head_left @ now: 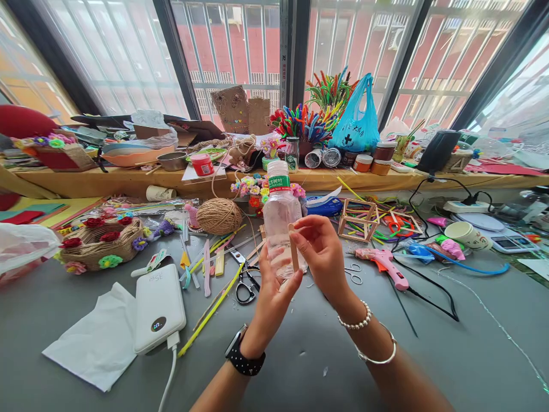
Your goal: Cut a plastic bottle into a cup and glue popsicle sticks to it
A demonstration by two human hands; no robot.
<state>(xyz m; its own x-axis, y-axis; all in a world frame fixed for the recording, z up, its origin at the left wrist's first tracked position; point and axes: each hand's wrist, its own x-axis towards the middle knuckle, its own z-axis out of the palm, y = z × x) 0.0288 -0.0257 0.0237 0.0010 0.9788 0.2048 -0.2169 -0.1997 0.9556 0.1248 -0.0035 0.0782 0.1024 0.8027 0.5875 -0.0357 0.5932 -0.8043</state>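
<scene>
Upright above the table, a clear plastic bottle (281,212) with a white cap and a green label round its neck is gripped low down by my left hand (272,292). My right hand (319,254) pinches a flat wooden craft stick (294,249) between thumb and fingertips, held upright along the bottle's right side. Whether the stick is fixed to the bottle, I cannot tell. Black-handled scissors (245,283) lie left of my left hand. To the right of my right hand are small metal scissors (354,273) and a pink glue gun (384,263).
A white power bank (159,309) with a cable rests on a white tissue (94,343) at left. Behind are a flower-trimmed basket (103,246), a twine ball (218,216) and a wooden stick frame (358,220). The glue gun's black cord (446,303) loops at right. A crowded ledge (240,182) runs under the windows.
</scene>
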